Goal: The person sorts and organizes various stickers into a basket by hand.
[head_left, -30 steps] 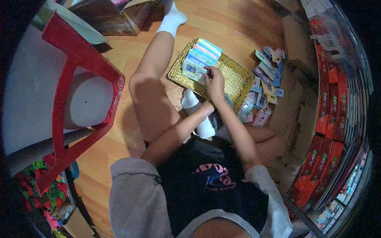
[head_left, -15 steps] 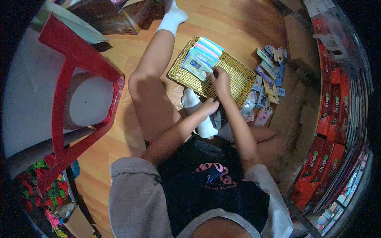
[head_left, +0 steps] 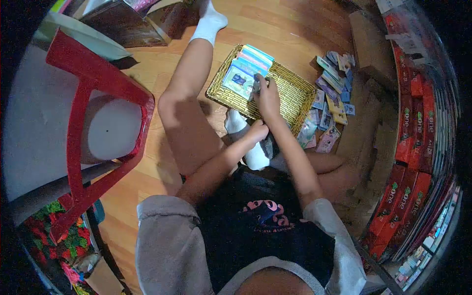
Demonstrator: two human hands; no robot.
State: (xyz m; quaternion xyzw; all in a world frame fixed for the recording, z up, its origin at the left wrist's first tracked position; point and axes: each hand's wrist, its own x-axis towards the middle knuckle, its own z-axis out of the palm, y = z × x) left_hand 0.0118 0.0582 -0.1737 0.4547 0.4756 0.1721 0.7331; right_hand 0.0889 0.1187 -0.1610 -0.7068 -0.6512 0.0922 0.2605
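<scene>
A gold woven basket (head_left: 295,88) lies on the floor in front of me. Within its left part is a stack of small, flat, colourful packets (head_left: 241,81), the front one green with a dark picture; what they contain I cannot make out. My right hand (head_left: 269,98) reaches over the basket, fingers apart and touching the stack's right edge. At the basket's near rim, my left hand (head_left: 256,132) is closed, its fingertips on the rim and partly hidden. Right of the basket, several similar packets (head_left: 336,103) lie loosely piled on the floor.
A red and white chair-like piece (head_left: 101,83) stands at left, with artificial flowers (head_left: 54,231) below it. Red boxes (head_left: 405,128) line the right side beside brown cardboard (head_left: 368,54). Another cardboard box (head_left: 123,22) is at the upper left. My white-socked foot (head_left: 236,123) is against the basket.
My right hand has shifted slightly left and up along the stack, and its fingers have spread from a pinch at the front packet's corner. My left hand stays at the rim.
</scene>
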